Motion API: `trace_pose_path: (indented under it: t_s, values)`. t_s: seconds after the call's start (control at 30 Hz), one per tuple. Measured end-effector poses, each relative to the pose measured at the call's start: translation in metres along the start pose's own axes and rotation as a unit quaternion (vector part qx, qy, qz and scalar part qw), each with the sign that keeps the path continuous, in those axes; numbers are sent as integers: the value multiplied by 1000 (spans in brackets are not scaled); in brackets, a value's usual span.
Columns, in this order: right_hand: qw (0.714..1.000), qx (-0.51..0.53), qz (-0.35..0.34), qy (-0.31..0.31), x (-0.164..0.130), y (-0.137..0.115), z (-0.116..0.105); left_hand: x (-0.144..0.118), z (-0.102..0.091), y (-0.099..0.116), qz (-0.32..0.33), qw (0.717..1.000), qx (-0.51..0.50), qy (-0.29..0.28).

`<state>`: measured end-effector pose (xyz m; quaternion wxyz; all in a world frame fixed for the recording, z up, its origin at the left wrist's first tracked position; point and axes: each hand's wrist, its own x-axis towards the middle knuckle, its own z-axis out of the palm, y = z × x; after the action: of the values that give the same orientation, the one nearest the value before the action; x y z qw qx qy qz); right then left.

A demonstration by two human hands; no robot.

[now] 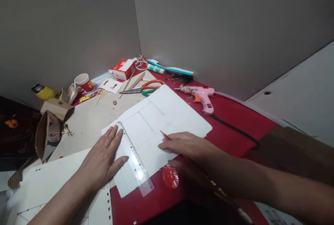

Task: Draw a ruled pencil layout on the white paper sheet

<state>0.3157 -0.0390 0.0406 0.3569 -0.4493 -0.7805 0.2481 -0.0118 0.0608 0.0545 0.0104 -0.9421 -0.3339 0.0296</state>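
Observation:
White sheets of paper (156, 113) with thin pencil lines lie angled on the table. A clear ruler (134, 155) rests across the left part of the top sheet, its near end past the paper's edge. Flat on the paper lies my left hand (104, 153), fingers stretched out, its fingertips at the ruler's left edge. My right hand (185, 145) is closed around a red pencil (165, 136), whose tip points up and left over the sheet. The pencil's rear part runs below my forearm. Just beneath that hand is a shiny red piece (171, 177).
A pink glue gun (205, 96) with a lit light and black cord lies right of the paper. Behind are scissors (142, 89), a glue stick (156, 68), a red box (124, 69) and a paper cup (84, 82). Cardboard pieces (57, 108) sit left. Grey walls enclose the back.

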Motion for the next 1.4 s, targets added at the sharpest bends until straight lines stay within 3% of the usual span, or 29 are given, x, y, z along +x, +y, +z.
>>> trace_pose_path:
  t_s: [0.2, 0.33, 0.4, 0.47, 0.57, 0.63, 0.77, 0.9, 1.03, 1.2, 1.4]
  values:
    - [993, -66, -67, -76, -13, 12, 28, -1, 14, -8, -15, 999, -25, 15]
    - [986, -102, -58, -122, -10, 8, 28, -1, 14, -6, -47, 997, -59, 5]
    - [987, -111, -65, -99, -9, 6, 20, -2, 12, -4, -67, 995, -79, 3]
    - [989, -123, -73, -31, -4, 9, 6, -4, 9, -2, -92, 991, -98, 9]
    - [979, -190, 14, 67, 14, 21, -19, -5, 6, -5, -139, 982, -123, 33]
    - [958, -250, 124, 74, 31, 29, -32, -2, 5, -10, -173, 974, -135, 56]
    - [942, -267, 187, 76, 63, 44, -42, 10, 5, -21, -208, 963, -147, 89]
    - [941, -235, 224, 99, 83, 60, -43, 22, 3, -25, -206, 960, -157, 107]
    - [953, -134, 249, 110, 91, 68, -54, 30, 2, -23, -208, 955, -181, 106]
    - [969, 30, 238, 53, 92, 57, -67, 37, 1, -21, -215, 944, -234, 91]
    - [962, 91, 250, 71, 115, 43, -80, 37, -1, -21, -230, 913, -317, 117]
